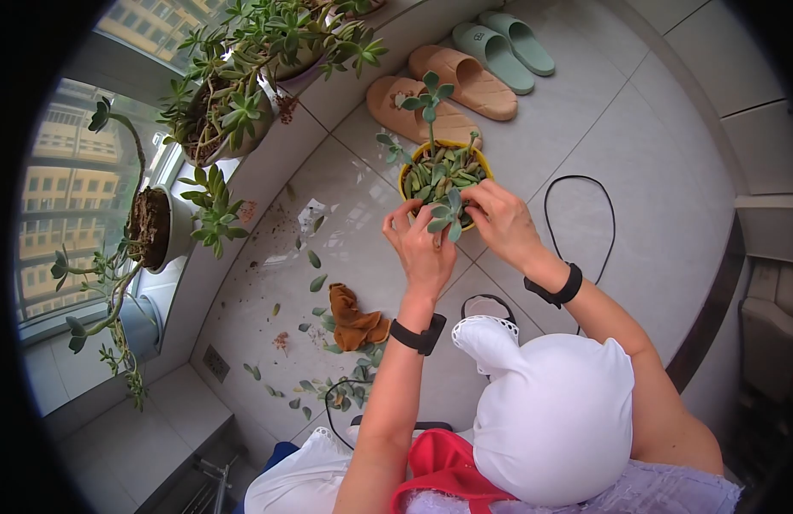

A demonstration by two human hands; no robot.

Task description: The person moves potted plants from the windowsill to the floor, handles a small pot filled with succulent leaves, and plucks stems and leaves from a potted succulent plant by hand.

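A yellow-rimmed pot (402,182) stands on the tiled floor, its top covered with many loose plump leaves (443,170). Taller succulent stems rise from its far side. At the near rim, a grey-green succulent rosette (448,214) sits between my two hands. My left hand (424,250) reaches over the near left rim, fingers bent and closed around the rosette's base, partly hidden by its leaves. On the other side, my right hand (503,224) has its thumb and fingers pinched together against the rosette's right edge. Both wrists wear dark bands.
Peach slippers (465,81) and green slippers (499,58) lie beyond the pot. Left of me are a brown cloth (353,319), scattered leaves (317,283) and soil. Potted succulents (229,116) line the window ledge. A black cord (613,218) loops at right.
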